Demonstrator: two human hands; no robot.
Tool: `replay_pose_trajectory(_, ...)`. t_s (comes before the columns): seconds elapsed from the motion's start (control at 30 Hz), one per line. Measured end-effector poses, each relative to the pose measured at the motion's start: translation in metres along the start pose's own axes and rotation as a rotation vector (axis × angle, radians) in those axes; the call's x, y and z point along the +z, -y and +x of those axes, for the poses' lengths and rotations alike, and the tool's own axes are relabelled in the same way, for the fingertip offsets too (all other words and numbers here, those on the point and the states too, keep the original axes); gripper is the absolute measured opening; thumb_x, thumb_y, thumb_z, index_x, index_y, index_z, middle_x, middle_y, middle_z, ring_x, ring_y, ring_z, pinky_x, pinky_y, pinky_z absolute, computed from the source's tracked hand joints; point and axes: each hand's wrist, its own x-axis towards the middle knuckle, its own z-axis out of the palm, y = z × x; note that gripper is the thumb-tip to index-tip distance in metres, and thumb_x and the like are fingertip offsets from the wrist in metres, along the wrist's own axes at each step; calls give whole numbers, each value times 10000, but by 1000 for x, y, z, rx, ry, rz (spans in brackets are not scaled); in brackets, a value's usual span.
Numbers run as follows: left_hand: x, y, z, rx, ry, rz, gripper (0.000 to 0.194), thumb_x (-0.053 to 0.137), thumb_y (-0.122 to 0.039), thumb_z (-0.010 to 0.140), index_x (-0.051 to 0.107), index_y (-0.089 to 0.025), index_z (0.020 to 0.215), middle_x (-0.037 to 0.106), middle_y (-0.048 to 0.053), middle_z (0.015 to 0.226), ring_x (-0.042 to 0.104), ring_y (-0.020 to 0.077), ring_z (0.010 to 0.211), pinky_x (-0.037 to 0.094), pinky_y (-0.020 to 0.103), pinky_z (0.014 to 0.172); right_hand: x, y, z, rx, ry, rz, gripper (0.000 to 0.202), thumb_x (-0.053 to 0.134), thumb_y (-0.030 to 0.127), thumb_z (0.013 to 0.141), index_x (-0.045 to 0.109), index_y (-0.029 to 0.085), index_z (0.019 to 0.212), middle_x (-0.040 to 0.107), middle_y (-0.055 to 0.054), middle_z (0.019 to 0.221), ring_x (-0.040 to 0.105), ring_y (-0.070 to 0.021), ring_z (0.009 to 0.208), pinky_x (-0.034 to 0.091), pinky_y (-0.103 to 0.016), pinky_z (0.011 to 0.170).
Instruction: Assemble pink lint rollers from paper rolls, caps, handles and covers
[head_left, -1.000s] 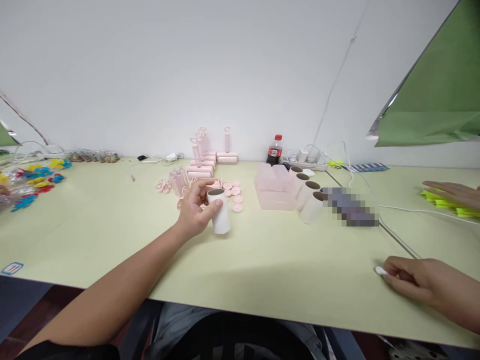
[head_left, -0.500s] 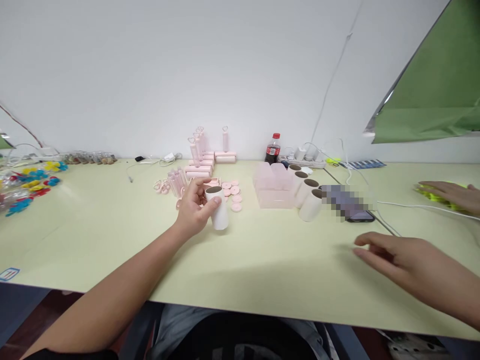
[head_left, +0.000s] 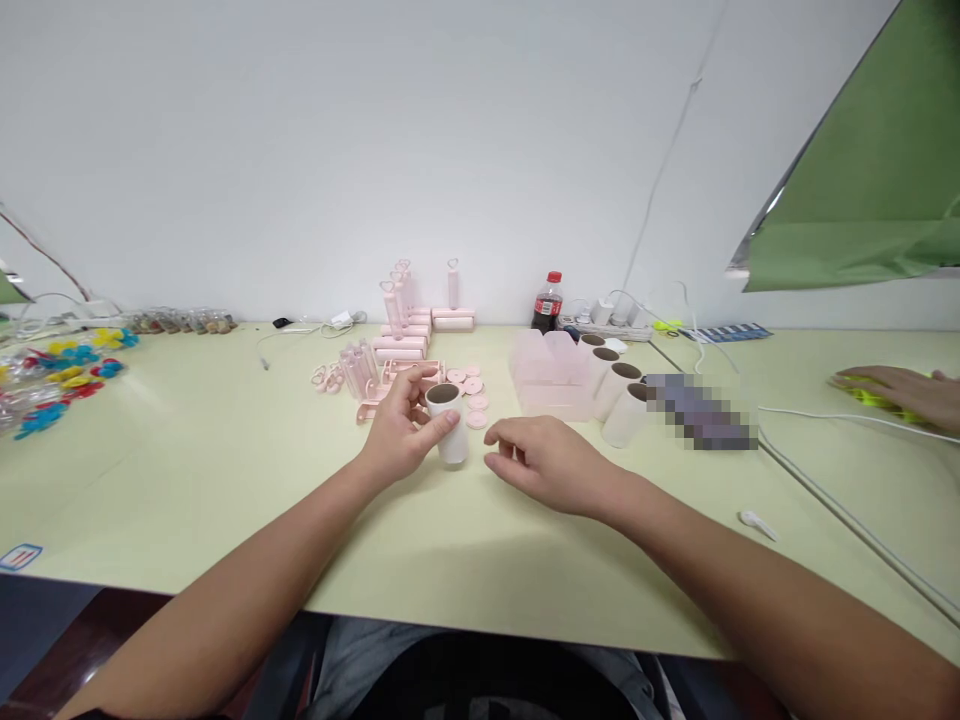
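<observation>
My left hand grips a white lint roller refill with a brown cardboard core, held nearly upright above the table. To its right, my right hand is empty, thumb and fingers apart and pointing toward the refill without touching it. Behind the left hand lie pink roller frames, partly covered by the fingers, and translucent pink handles. Pink round end caps are scattered just beyond the held refill. More white refills stand in a row at the right, beside translucent pink covers.
Pink lint rollers stand by the wall near a cola bottle. A phone, blurred over, and a white earbud lie rightward. Another person's hand rests on yellow-green pieces. Colourful plastic pieces lie far left.
My right hand has swung left from the right side of the table to close beside the refill, uncovering the earbud. My left hand still holds the refill, slightly further right.
</observation>
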Motion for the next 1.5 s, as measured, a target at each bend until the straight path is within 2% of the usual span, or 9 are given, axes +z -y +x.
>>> replay_pose_trajectory(0.07,-1,0,0,3,8,-27,535,693,-372,804,450,-245,1263,625,72,1092,620,186,974,500,256,670,15,-9,5,16,-61,6,158,548,256,894,657,185,986,692,-55,920,600,-164,720,416,-284,653)
replay_pose_trajectory(0.2,-3,2,2,2,9,-62,524,691,-384,804,466,-240,1255,620,72,1054,614,200,992,510,276,703,38,-25,1,41,-7,7,191,558,250,888,657,174,1032,664,-81,1022,599,-163,735,441,-300,686)
replay_pose_trajectory(0.4,-5,2,3,10,-23,-57,508,693,-382,800,485,-237,1240,621,53,1000,610,183,923,504,278,701,43,-30,1,41,10,7,285,540,245,885,639,179,1144,610,-109,1233,635,-229,993,486,-360,841)
replay_pose_trajectory(0.63,-2,1,2,31,4,-10,492,682,-392,805,481,-238,1227,608,50,1014,623,184,923,491,261,660,50,-34,12,56,48,-101,516,501,353,906,510,158,1384,352,-127,1557,502,-325,1299,443,-478,1020)
replay_pose_trajectory(0.93,-2,4,2,26,9,-6,501,687,-383,799,484,-244,1236,604,67,1111,628,191,962,503,268,668,51,-35,15,32,56,-106,477,498,352,909,550,137,1333,506,-141,1448,539,-314,1256,446,-438,998)
replay_pose_trajectory(1.1,-2,3,2,33,8,7,485,685,-385,797,490,-239,1216,590,91,1200,635,196,984,503,259,655,48,-33,10,71,-12,-49,289,536,278,890,630,170,1141,658,-92,1126,632,-238,996,472,-351,851)
replay_pose_trajectory(1.2,-2,2,2,36,8,7,478,684,-394,799,491,-236,1207,588,97,1215,637,199,991,500,252,644,46,-31,8,130,-39,-54,199,549,276,887,641,175,1032,634,-77,1049,623,-204,881,457,-322,762)
replay_pose_trajectory(1.33,-1,3,1,32,12,19,479,688,-382,801,492,-238,1214,630,79,1133,646,185,939,504,252,638,45,-31,8,139,-18,-68,325,559,322,904,592,197,1202,583,-90,1182,615,-209,914,434,-312,733)
replay_pose_trajectory(1.5,1,8,1,2,28,-17,514,704,-383,789,492,-233,1232,657,74,1093,663,183,902,523,256,623,42,-32,10,97,60,-103,290,479,231,942,625,194,1190,586,-86,1055,615,-206,867,432,-316,750)
